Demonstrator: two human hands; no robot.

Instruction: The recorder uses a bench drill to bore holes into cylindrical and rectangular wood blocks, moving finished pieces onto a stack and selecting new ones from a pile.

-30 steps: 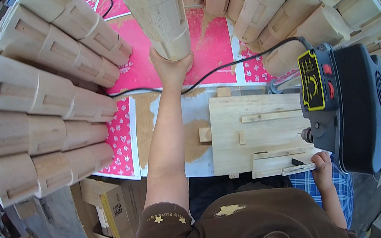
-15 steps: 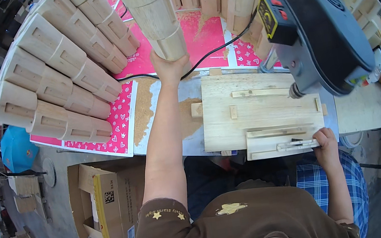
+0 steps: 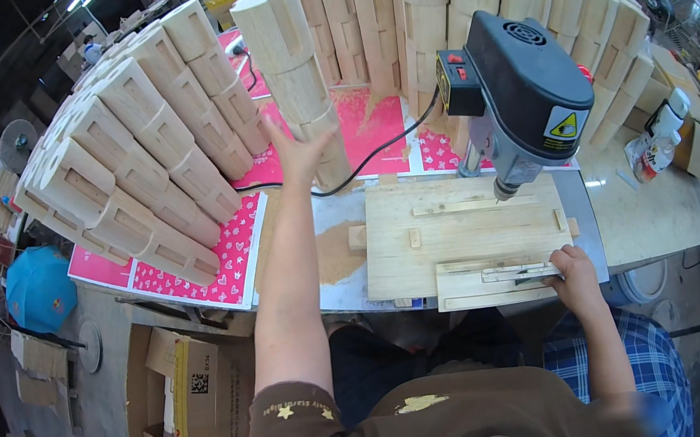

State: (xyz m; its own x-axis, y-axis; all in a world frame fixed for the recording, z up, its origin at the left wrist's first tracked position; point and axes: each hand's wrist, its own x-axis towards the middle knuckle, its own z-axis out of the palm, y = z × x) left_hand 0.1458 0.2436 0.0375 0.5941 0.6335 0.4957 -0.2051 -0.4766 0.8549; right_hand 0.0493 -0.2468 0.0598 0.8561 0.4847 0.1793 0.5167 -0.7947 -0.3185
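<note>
Before me a tall stack of pale wooden pieces, with recesses cut in their sides, stands on the bench. At its lower part is my left hand, open, with thumb and fingers spread; whether it touches the wood I cannot tell. My right hand is closed at the near right corner of a flat wooden board with strips fixed on it. Its fingers are on the end of a slim, pale tool with a dark part, whose kind I cannot make out. Above the board hangs the drill press head, its chuck pointing down.
Rows of similar stacks curve round the left and back of the bench. A black cable crosses the pink patterned sheet. Sawdust lies left of the board. An open cardboard box sits on the floor at left.
My left hand has loosened from the lower part of the stack and its fingers have spread. My right hand stays on the slim tool. The view has tilted up, showing more stack tops.
</note>
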